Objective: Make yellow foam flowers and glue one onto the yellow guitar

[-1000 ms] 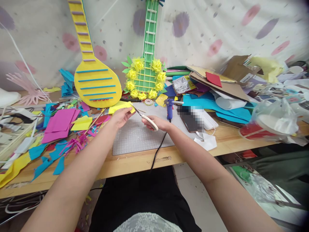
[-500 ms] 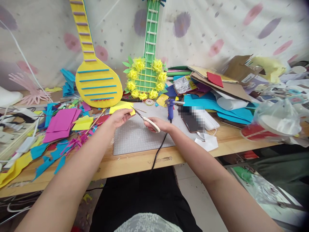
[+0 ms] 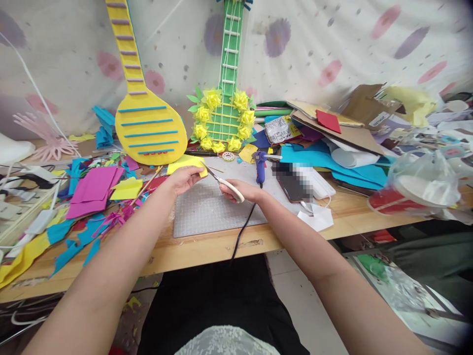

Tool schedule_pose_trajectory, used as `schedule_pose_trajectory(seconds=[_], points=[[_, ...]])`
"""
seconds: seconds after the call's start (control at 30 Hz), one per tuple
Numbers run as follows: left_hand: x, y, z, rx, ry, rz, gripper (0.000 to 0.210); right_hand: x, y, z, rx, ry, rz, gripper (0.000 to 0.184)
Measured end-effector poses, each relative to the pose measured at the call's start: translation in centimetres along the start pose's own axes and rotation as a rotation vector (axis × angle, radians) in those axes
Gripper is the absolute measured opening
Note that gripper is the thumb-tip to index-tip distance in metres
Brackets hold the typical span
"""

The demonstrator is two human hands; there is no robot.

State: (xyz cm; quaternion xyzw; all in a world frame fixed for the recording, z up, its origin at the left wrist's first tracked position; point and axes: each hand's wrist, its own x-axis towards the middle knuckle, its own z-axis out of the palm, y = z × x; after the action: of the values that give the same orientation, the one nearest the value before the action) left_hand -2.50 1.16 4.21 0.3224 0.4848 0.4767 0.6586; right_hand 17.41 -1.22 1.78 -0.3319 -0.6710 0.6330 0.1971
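My left hand (image 3: 187, 179) pinches a piece of yellow paper (image 3: 186, 161) above the back left of the grey cutting mat (image 3: 207, 214). Closed round the white handles of a pair of scissors (image 3: 229, 189) is my right hand (image 3: 238, 190). The scissor blades point up and left, their tips at the right edge of the yellow paper. Whether the blades have gone into the paper, I cannot tell. Behind the hands stand a yellow lute-shaped craft (image 3: 151, 125) and a green one (image 3: 226, 118) ringed with yellow paper flowers.
A purple glue gun (image 3: 260, 170) stands right of my right hand, its black cord (image 3: 242, 234) crossing the mat to the table edge. Farther right lie a phone (image 3: 290, 185) and a bagged cup (image 3: 414, 192). Magenta sheets (image 3: 92, 190) and coloured scraps cover the left side.
Hardly anything differs. Both hands, the scissors and the yellow paper keep nearly the same place, and the whole view has shifted very slightly.
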Motion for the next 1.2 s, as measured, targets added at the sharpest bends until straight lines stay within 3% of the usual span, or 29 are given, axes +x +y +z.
schedule_pose_trajectory(seconds=[0.93, 1.1, 1.2], points=[[-0.1, 0.2, -0.3, 0.098, -0.051, -0.047, 0.012, 0.2, 0.6, 0.0, 0.11, 0.09, 0.076, 0.05], [0.0, -1.2, -0.2, 0.08, -0.135, 0.077, 0.014, 0.9, 0.6, -0.1, 0.294, 0.232, 0.093, 0.045], [0.1, -1.6, 0.0, 0.117, -0.194, 0.16, 0.017, 2.0, 0.3, 0.0, 0.538, 0.156, 0.121, 0.039]])
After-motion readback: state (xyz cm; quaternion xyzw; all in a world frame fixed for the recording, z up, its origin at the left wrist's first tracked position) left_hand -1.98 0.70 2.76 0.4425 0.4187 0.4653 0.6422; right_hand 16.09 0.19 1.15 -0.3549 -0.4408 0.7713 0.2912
